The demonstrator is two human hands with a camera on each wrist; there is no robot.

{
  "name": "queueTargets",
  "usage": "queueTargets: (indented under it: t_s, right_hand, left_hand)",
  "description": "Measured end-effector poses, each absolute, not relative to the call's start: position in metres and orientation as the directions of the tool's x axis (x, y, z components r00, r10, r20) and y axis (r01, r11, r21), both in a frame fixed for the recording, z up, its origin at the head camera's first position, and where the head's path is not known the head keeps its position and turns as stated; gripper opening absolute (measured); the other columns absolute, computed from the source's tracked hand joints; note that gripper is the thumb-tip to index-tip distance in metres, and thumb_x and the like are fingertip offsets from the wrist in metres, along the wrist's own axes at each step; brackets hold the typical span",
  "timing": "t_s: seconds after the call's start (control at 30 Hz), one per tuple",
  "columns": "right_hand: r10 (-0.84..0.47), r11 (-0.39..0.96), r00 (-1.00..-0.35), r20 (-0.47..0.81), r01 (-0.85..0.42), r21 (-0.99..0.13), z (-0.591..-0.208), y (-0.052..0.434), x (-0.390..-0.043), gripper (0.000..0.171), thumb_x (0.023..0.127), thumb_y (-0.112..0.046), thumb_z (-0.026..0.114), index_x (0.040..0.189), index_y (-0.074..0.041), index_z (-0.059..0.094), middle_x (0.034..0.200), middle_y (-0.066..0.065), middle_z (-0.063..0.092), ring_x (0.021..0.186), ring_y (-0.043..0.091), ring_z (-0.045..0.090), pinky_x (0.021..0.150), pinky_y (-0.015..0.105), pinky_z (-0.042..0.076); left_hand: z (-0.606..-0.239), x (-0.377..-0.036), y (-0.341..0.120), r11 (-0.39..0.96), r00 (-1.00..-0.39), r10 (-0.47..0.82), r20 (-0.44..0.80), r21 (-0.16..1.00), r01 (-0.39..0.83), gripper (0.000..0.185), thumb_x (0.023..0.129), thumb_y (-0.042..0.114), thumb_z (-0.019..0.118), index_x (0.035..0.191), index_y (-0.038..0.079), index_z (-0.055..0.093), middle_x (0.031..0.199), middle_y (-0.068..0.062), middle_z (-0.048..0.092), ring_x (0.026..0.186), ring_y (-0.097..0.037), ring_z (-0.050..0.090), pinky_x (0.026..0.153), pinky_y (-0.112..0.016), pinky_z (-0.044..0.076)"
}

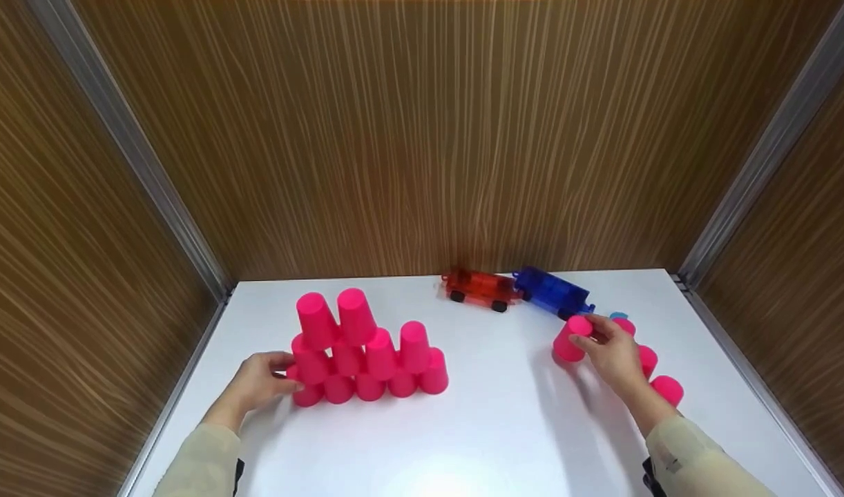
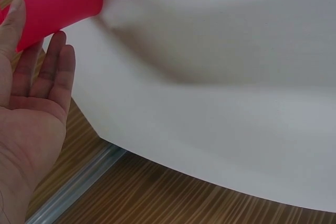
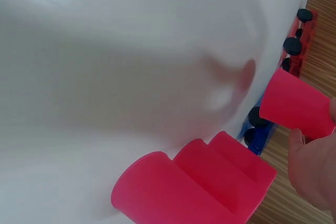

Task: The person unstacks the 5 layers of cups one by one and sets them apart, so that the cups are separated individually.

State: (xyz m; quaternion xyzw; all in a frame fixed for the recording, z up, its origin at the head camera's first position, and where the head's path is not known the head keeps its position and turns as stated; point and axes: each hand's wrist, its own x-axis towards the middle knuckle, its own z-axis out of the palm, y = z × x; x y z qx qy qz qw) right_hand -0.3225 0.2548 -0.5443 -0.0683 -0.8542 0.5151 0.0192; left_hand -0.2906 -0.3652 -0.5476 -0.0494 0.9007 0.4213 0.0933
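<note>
Pink cup, upside down, is gripped by the right hand right of centre in the head view, fingers curled round its closed end; it sits low over the white tabletop, whether touching it I cannot tell. In the right wrist view the same cup shows at the right edge, with only part of the hand below it. Just behind that hand, toward the right edge of the frame, more loose pink cups stand in a short row; the wrist view shows them overlapping along the bottom.

The left hand, lower left, lies open with straight fingers against the bottom left cup of a cup pyramid. The left wrist view shows the flat palm and fingertips touching a pink cup wall at the upper left. The pyramid has five cups at the base, four above and two on top, toward its left side.

At the back of the tabletop, above centre, a red toy wagon and a blue toy wagon stand end to end. Wood-grain walls enclose the scene. No writing or brand can be read anywhere.
</note>
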Motion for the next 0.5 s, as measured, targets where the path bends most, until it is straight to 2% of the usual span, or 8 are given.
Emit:
queueTargets:
  t_s: [0.07,0.13,0.5]
  right_hand:
    - [0.137,0.465,-0.989,-0.052,0.110,-0.879,-0.546,0.256,-0.325,0.072,0.102,-0.024,0.075,0.161,0.000,0.040,0.153,0.026,0.051,0.138,0.040,0.051,0.115,0.048,0.047]
    - [0.137,0.461,-0.988,-0.066,0.122,-0.879,-0.547,0.257,-0.327,0.073,0.103,-0.023,0.074,0.162,0.000,0.038,0.155,0.027,0.049,0.139,0.042,0.049,0.117,0.051,0.044]
    - [0.133,0.448,-0.985,-0.111,0.159,-0.880,-0.556,0.259,-0.335,0.074,0.104,-0.021,0.071,0.163,0.001,0.034,0.156,0.026,0.046,0.140,0.041,0.047,0.117,0.051,0.044]
  left_hand:
    - [-0.548,-0.290,-0.366,0.640,-0.978,-0.009,-0.208,0.750,-0.166,0.057,0.087,0.014,0.089,0.140,0.005,0.067,0.127,-0.011,0.071,0.116,-0.031,0.067,0.099,-0.047,0.059]
    - [-0.547,-0.290,-0.366,0.640,-0.979,-0.011,-0.206,0.750,-0.165,0.057,0.087,0.014,0.089,0.140,0.005,0.067,0.126,-0.010,0.071,0.115,-0.031,0.067,0.099,-0.046,0.059]
    - [-0.547,-0.289,-0.365,0.649,-0.986,0.012,-0.166,0.751,-0.119,0.053,0.087,0.008,0.088,0.135,0.000,0.069,0.124,-0.013,0.072,0.111,-0.030,0.070,0.098,-0.046,0.059]
